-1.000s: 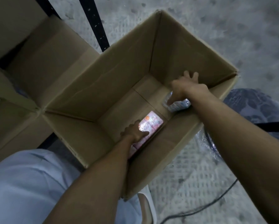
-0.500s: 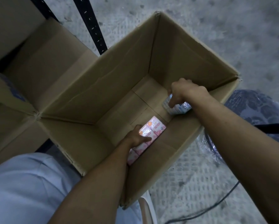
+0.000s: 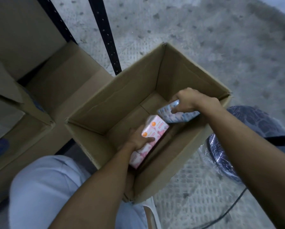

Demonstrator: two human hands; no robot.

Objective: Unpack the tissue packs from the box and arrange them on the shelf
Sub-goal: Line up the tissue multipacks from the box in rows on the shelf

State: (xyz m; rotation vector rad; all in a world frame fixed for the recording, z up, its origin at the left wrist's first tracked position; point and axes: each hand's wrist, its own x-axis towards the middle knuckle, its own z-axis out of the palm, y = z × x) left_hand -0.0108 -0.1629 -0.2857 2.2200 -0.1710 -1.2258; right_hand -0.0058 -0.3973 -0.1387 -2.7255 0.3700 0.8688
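Both hands lifting tissue packs from the box.
My left hand [image 3: 139,139] clamps the pink pack [image 3: 152,134]; my right hand [image 3: 190,103] clamps the blue pack [image 3: 174,115], both inside the box [image 3: 115,100], gripped from above for removal.

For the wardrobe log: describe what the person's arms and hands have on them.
Both forearms are bare up to the frame edge: no sleeves show. The left hand and right hand wear no gloves, and no rings, watch or wristband are visible. Pale light-blue clothing covers the lap or leg below the left arm.
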